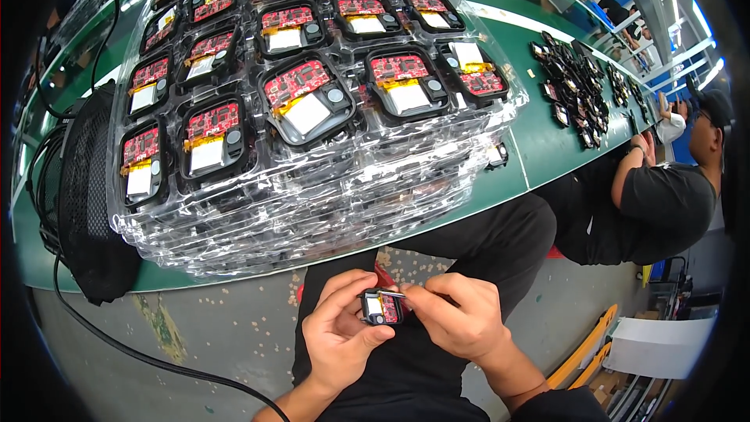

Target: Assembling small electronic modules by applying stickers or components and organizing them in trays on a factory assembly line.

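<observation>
Currently I see the left hand (pixel 337 337) gripping the device (pixel 375 307) between thumb and fingers above the lap (pixel 376 371); the right hand (pixel 462 317) pinches a thin tool (pixel 393 294) at its upper edge.

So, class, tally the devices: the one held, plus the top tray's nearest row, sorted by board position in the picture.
Held device: 1
Row devices, red board above white block: 4
Row device, white block above red board: 1
Total: 6
</observation>
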Demonstrator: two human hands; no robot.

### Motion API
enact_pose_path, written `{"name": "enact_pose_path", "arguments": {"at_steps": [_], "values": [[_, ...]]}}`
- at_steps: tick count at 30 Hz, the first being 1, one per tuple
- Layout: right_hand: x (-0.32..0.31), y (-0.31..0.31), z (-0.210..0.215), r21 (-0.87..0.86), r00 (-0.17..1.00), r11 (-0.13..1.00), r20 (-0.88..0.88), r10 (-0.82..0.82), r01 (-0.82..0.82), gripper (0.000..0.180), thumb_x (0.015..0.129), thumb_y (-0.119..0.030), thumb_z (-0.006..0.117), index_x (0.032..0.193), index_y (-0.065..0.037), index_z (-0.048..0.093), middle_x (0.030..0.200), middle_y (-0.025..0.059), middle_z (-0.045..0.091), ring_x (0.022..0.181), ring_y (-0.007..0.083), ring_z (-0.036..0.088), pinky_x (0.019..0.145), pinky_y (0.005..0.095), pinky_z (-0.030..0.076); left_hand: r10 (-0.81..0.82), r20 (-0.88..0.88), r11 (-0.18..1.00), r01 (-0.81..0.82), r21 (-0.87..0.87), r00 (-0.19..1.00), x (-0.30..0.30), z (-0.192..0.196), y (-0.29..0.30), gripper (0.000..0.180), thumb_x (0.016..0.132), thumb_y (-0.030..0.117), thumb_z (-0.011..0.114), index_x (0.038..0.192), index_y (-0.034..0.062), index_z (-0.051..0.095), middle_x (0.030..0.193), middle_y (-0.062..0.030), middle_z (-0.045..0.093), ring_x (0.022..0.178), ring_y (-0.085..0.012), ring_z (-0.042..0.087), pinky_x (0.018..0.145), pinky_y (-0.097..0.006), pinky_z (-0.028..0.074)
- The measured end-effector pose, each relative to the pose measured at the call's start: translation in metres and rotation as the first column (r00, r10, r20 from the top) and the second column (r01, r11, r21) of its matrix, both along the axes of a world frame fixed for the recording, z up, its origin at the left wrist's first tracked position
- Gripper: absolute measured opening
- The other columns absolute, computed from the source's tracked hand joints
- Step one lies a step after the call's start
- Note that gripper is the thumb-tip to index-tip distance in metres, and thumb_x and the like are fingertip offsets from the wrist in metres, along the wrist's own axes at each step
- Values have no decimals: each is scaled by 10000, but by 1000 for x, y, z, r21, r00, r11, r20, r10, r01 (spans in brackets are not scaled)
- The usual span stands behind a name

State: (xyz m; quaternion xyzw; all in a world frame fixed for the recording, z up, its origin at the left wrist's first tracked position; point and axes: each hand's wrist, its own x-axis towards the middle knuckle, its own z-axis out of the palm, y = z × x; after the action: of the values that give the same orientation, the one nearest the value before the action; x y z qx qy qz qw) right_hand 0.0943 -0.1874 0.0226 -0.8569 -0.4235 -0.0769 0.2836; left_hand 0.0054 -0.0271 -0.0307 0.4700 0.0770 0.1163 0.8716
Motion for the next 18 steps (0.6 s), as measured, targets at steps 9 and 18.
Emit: {"name": "enact_pose_path", "arguments": {"at_steps": [9, 18], "values": [[-8, -2, 29, 220, 810, 974, -580, 85, 55, 345, 771, -121, 847, 1048, 2, 683, 1034, 108, 649, 683, 148, 644, 588, 259, 539, 163, 277, 680, -311, 664, 947, 4, 8, -3, 725, 660, 139, 940, 1274, -38, 598, 1035, -170, 671, 900, -286, 694, 762, -356, 587], [36, -27, 23, 206, 865, 918, 317, -389, 338, 266, 688, 43, 779, 943, -10, 726, 963, 142, 693, 801, 290, 705, 662, 361, 587, 65, 310, 639, -278, 717, 949, 8, 27, -2, 604, 797, 107, 852, 1305, -50, 566, 1250, -220, 629, 1145, -364, 626, 989, -405, 507]]}}
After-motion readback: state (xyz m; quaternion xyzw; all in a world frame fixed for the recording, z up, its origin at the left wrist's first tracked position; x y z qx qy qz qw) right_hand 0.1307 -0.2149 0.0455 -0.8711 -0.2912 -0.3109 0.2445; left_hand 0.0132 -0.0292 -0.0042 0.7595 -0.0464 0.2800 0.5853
